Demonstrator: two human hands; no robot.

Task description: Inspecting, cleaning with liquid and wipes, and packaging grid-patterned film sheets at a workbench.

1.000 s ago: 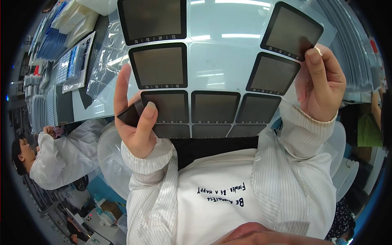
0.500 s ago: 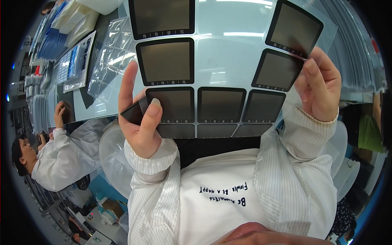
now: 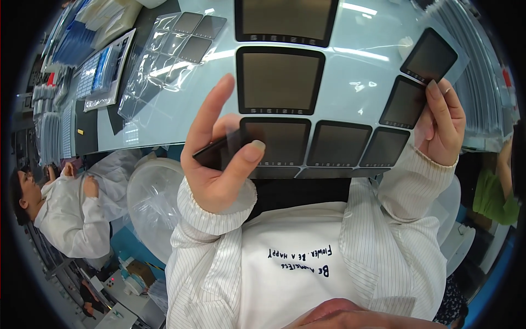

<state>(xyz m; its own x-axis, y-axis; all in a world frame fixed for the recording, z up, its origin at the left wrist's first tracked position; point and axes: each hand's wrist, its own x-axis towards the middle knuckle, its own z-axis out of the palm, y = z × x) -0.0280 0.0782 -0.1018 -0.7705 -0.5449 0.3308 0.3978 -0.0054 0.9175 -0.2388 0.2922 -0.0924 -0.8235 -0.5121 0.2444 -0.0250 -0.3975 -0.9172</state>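
A clear plastic sheet (image 3: 355, 88) spans the space between my hands, carrying several dark rectangular panels with black borders, such as this large panel (image 3: 280, 79). My left hand (image 3: 219, 164) is closed at its left side, thumb over a loose dark panel (image 3: 216, 152) that overlaps the sheet's corner; the index finger points up. What the left fingers do underneath is hidden. On the other side, my right hand (image 3: 442, 118) pinches the sheet's right edge beside a small panel (image 3: 402, 101), thumb on top.
Another clear pocketed sheet (image 3: 159, 66) with a few dark panels lies on the glossy table (image 3: 118, 134) at left. Beyond it are a keyboard (image 3: 87, 82) and stacked sleeves (image 3: 71, 60). More stacked clear sheets (image 3: 476, 98) stand at right. A co-worker (image 3: 71, 214) sits at left.
Both hands and the sheet have shifted right, the left hand more. Panels on the tabletop sheet at left have come into view. The co-worker's hand has left the table edge.
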